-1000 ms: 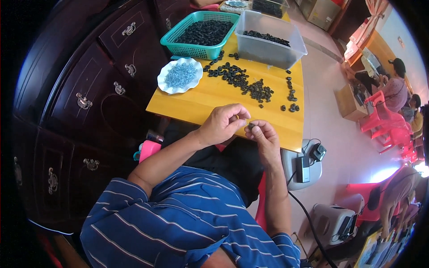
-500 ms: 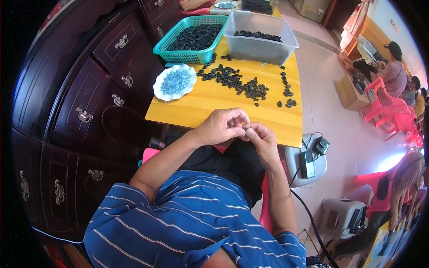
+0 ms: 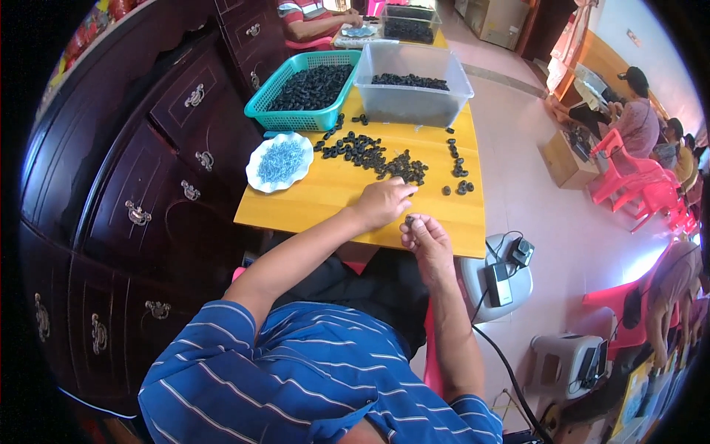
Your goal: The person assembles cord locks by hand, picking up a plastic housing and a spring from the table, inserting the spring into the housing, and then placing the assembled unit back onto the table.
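Observation:
My left hand is stretched over the yellow table, fingers extended at the near edge of a pile of small dark parts; its fingertips are partly hidden. To its right, over the table's front edge, my right hand pinches a small dark part between thumb and fingers. Slightly larger black ring-shaped parts spread leftward from the pile. A short row of black parts lies along the right side. On the left stands a white scalloped plate full of thin, clear bluish pieces.
A green basket and a clear plastic bin, both holding black parts, stand at the back of the table. Dark drawers flank the left. A grey stool carries small devices and cables. Other people sit farther off.
My hands have parted. The left has moved forward to the pile, while the right keeps a small part near the table's front edge. A person has come into view at the far end.

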`<action>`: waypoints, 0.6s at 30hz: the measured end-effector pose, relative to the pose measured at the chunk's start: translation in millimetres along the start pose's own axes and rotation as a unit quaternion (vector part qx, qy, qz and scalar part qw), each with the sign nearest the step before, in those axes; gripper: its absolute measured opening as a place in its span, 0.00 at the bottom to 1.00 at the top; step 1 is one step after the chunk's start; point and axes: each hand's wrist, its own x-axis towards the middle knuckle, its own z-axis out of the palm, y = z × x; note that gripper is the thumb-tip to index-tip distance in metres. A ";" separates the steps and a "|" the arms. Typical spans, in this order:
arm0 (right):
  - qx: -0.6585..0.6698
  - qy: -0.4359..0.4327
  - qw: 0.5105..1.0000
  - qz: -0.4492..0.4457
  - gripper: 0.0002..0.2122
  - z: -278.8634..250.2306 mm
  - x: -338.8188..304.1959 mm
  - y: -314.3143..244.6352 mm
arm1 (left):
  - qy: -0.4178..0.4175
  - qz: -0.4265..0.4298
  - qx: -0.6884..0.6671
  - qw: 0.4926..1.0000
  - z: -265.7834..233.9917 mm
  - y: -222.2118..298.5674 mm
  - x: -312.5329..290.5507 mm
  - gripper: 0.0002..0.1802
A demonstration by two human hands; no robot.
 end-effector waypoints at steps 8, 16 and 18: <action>-0.020 -0.008 1.000 0.004 0.09 0.2 -0.2 -2.0 | -0.049 0.023 0.063 0.997 6.5 -8.2 13.4 0.07; -0.015 -0.020 1.000 -0.004 0.09 -4.6 0.2 2.3 | -0.006 -0.032 -0.023 0.999 -15.9 4.2 -17.8 0.09; -0.013 -0.010 1.000 0.000 0.09 -0.9 -2.6 0.5 | -0.001 -0.110 -0.124 0.986 -22.9 6.0 -25.4 0.06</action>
